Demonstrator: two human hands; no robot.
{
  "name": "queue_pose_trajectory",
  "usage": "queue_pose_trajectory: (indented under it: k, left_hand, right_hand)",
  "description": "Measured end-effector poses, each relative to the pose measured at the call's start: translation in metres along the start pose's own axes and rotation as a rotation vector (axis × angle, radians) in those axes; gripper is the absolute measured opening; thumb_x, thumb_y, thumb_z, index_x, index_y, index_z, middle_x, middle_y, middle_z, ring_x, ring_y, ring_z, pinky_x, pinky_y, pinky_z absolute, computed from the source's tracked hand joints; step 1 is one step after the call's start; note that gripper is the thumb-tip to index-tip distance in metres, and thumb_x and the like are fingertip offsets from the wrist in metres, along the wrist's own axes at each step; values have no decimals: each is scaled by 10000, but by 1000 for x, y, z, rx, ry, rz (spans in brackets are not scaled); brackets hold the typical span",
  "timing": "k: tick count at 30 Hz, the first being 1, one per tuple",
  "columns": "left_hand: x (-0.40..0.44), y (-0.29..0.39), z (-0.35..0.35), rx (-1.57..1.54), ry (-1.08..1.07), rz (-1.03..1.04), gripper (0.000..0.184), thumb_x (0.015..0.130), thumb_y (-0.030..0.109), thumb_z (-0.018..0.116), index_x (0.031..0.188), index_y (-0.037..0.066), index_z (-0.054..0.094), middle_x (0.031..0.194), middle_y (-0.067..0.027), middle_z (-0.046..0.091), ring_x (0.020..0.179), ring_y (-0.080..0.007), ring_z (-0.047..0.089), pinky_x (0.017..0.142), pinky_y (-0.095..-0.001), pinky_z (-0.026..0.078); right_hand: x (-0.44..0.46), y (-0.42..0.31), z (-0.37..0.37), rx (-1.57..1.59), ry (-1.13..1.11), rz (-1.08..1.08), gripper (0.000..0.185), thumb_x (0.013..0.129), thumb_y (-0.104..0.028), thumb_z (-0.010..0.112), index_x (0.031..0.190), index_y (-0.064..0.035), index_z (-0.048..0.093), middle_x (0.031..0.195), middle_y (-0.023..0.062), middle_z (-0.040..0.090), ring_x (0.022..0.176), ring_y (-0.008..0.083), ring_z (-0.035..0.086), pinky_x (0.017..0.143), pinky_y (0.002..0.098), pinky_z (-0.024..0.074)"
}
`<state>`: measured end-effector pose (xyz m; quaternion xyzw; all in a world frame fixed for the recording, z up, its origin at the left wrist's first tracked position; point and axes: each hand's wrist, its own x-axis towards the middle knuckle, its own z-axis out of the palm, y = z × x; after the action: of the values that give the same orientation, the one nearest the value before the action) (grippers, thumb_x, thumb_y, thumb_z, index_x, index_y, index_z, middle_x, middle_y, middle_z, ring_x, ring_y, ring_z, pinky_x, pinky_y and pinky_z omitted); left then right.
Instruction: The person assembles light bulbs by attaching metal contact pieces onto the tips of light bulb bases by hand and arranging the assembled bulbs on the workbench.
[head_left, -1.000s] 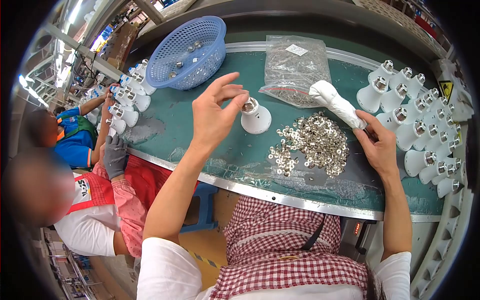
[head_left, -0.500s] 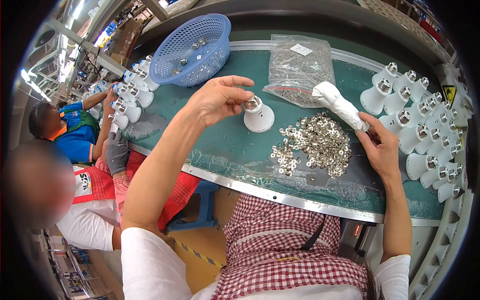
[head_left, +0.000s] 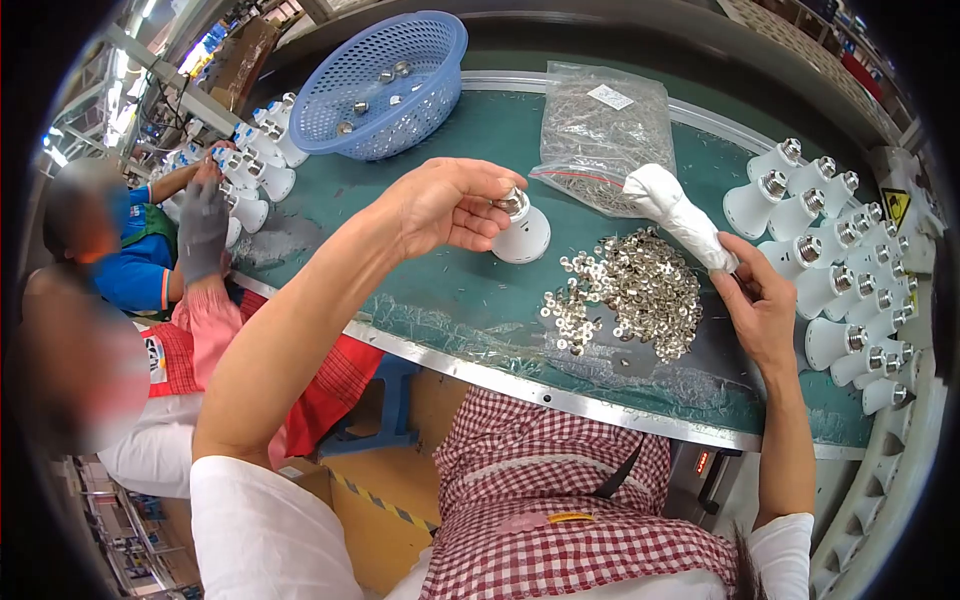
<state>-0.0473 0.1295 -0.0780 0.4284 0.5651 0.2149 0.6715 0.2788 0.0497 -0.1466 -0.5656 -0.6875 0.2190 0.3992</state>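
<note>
A white light bulb (head_left: 524,240) with a metal screw cap stands cap-up on the green table. My left hand (head_left: 450,205) has its fingers closed at that cap; what the fingertips cover is hidden. In my right hand (head_left: 760,295) is a white-wrapped tool (head_left: 682,215) with a thick rounded end, held by its lower end and tilted up to the left. Between my hands lies a pile of small silvery metal contacts (head_left: 650,290), with some spread to its left.
A clear bag (head_left: 606,125) of thin metal pins lies behind the pile. The blue basket (head_left: 330,85) at back left holds several metal caps. Several white bulbs (head_left: 825,290) stand at right, others (head_left: 275,180) at left. A co-worker's gloved hand (head_left: 203,225) is at left.
My left hand has closed in further around the bulb's cap, its fingers more curled. The right hand holds the wrapped tool almost still. The co-worker's gloved hand has moved up toward the left bulbs.
</note>
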Motion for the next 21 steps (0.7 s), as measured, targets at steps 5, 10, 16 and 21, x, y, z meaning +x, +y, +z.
queue_pose_trajectory:
  k: [5, 10, 16, 21]
  left_hand:
    - [-2, -4, 1, 27, -12, 23, 305, 897, 188, 502, 1152, 21, 523, 687, -61, 609, 551, -99, 585, 516, -226, 523]
    - [-5, -45, 9, 338, 120, 428, 484, 798, 223, 673, 1188, -7, 499, 617, 10, 532, 517, -48, 461, 458, -196, 363]
    - [10, -68, 14, 320, 279, 528, 448, 754, 197, 717, 1119, -2, 549, 575, 35, 505, 491, -34, 418, 437, -206, 317]
    - [12, -68, 11, 324, 273, 559, 410, 760, 181, 707, 1103, 10, 562, 547, 42, 481, 480, -32, 408, 436, -204, 310]
  right_hand:
    - [15, -29, -1, 205, -124, 65, 351, 789, -49, 623, 1136, -67, 577, 615, -46, 470, 551, 19, 402, 498, 172, 331]
    - [33, -72, 15, 150, -244, -17, 358, 789, -53, 613, 1143, -95, 574, 654, 30, 560, 573, 55, 465, 539, 213, 394]
    - [46, -88, 43, -53, -181, -411, 332, 783, -83, 633, 1113, -83, 594, 769, 124, 626, 620, 201, 592, 598, 285, 464]
    - [48, -110, 31, 53, -110, -306, 327, 778, -77, 626, 1103, -102, 600, 779, 158, 621, 665, 295, 601, 602, 341, 470]
